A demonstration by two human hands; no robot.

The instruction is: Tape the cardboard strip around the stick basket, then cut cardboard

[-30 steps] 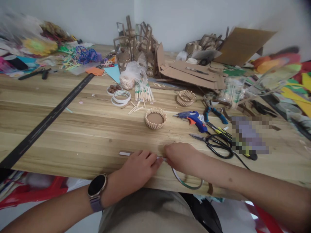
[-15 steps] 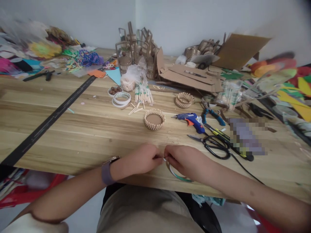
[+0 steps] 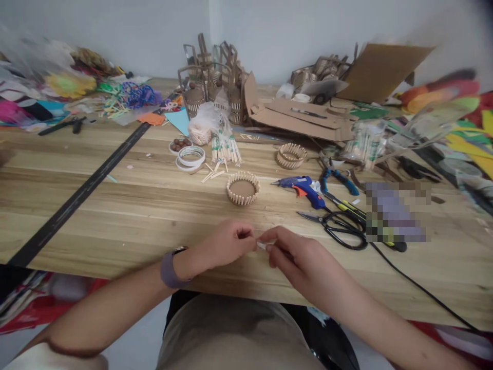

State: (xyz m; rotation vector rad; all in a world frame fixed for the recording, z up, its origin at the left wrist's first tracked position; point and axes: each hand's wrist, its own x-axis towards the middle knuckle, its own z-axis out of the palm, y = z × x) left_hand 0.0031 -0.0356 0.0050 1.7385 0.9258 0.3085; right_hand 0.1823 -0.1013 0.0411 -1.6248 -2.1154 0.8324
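Found held just above the wooden table [image 3: 115, 226], close to its near edge: one small white piece [image 3: 262, 245]. Pinched between thumb and index fingertip of the right hand [image 3: 302, 257], with the gap closed down to the thickness of the piece. Lies to the left of the right palm, between the two hands, long axis running roughly side to side and dipping slightly toward the right. Nearest, on this view, to the right hand. Curled inward on the left hand [image 3: 227, 244], with tips drawn together at or just beside the piece's left end; touching or apart, cannot tell. Cannot confirm any hold inside the left fingers, for want of a clear line of sight. Set beyond both hands, well apart from the piece: peg-edged base [image 3: 243, 191]. Logged farther right, both out of hand: blue glue gun [image 3: 298, 183] and black-handled scissors [image 3: 325, 220]. Partly hidden behind the right thumb: right end of the piece. Hard to make out: material and true length, owing to smallness and blur. Masked by mosaic blocks: item [image 3: 396, 211] right of the scissors. Cut off by the lower edge: right forearm [image 3: 377, 308].
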